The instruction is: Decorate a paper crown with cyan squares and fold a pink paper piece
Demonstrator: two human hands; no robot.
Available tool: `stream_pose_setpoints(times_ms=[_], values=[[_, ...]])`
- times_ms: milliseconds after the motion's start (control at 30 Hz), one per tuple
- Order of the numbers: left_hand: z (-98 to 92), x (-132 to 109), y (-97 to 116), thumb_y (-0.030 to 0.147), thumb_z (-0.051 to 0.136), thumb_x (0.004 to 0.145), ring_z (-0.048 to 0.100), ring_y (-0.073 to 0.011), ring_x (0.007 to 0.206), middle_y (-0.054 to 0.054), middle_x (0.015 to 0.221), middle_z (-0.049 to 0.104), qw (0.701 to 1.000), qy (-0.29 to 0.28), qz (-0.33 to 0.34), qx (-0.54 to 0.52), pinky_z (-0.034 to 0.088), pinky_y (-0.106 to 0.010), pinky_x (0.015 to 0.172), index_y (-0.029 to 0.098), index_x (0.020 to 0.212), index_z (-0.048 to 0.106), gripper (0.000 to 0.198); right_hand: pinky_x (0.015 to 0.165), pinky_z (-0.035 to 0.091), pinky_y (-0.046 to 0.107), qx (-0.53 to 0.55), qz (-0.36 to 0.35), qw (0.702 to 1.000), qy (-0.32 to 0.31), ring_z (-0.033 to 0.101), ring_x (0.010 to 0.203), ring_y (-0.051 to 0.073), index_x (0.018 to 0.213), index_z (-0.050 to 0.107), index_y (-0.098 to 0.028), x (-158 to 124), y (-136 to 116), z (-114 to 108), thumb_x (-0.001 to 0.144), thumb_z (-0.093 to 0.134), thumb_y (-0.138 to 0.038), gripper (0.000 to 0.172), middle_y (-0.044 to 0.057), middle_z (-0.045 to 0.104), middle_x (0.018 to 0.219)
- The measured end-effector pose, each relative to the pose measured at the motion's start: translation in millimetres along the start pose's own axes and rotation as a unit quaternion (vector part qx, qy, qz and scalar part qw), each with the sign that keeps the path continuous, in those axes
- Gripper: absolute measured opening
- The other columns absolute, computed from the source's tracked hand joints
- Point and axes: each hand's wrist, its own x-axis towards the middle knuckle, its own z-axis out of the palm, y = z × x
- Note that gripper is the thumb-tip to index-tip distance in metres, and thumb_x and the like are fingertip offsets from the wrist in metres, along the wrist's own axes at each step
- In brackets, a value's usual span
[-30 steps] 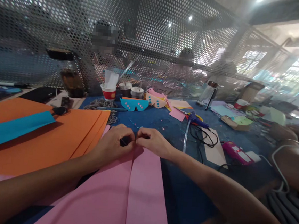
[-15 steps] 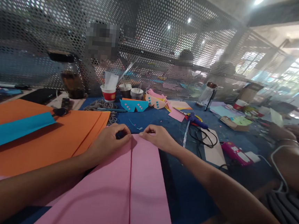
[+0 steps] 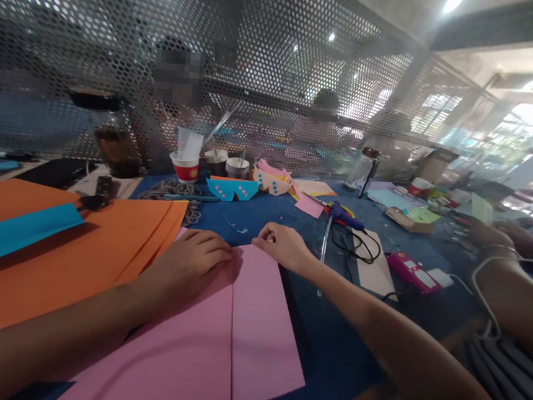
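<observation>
A large sheet of pink paper (image 3: 178, 354) lies in front of me, with a narrower pink panel (image 3: 262, 324) along its right side. A straight line divides the two; whether it is a fold or an edge I cannot tell. My left hand (image 3: 199, 256) rests flat on the sheet near its far edge, fingers stretched toward the dividing line. At the panel's far edge, my right hand (image 3: 281, 242) has thumb and forefinger pinched on the paper. Left of these lie orange sheets (image 3: 109, 236) with a blue folded strip (image 3: 21, 234) on top.
Beyond the hands stand a red and white paper cup (image 3: 186, 169), a blue paper mask (image 3: 232, 189) and a peach mask (image 3: 271, 185). A blue glue gun (image 3: 346, 216) with a black cord lies right, near a magenta box (image 3: 412, 272). Another person's arm (image 3: 511, 284) is at far right.
My left hand has gone from a pinch at the paper's far edge to lying flat on it. My right hand keeps its pinch. The view has shifted slightly.
</observation>
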Motion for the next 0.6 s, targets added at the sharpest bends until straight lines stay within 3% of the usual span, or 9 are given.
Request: stream_pose_setpoints(times_ms=[200, 600], values=[[6.7, -6.7, -0.7, 0.014, 0.047, 0.109, 0.074, -0.0307, 0.118, -0.007, 0.129, 0.084, 0.997, 0.024, 0.044, 0.063, 0.05, -0.048, 0.099, 0.018, 0.128, 0.077, 0.035, 0.07, 0.036, 0.028, -0.008, -0.002, 1.0, 0.0, 0.067, 0.08, 0.017, 0.103, 0.076, -0.023, -3.0, -1.7, 0.8, 0.099, 0.071, -0.028, 0.008, -0.001, 0.076, 0.088], [9.4, -8.3, 15.3, 0.014, 0.047, 0.104, 0.076, -0.0393, 0.119, -0.017, 0.125, 0.083, 0.998, 0.03, 0.012, 0.049, 0.056, -0.06, 0.103, 0.013, 0.127, 0.08, 0.039, 0.081, 0.04, 0.031, -0.02, -0.038, 0.999, -0.027, 0.071, 0.089, 0.021, 0.108, 0.074, -0.026, -8.3, -4.8, 5.4, 0.094, 0.062, -0.013, 0.023, -0.002, 0.076, 0.088]])
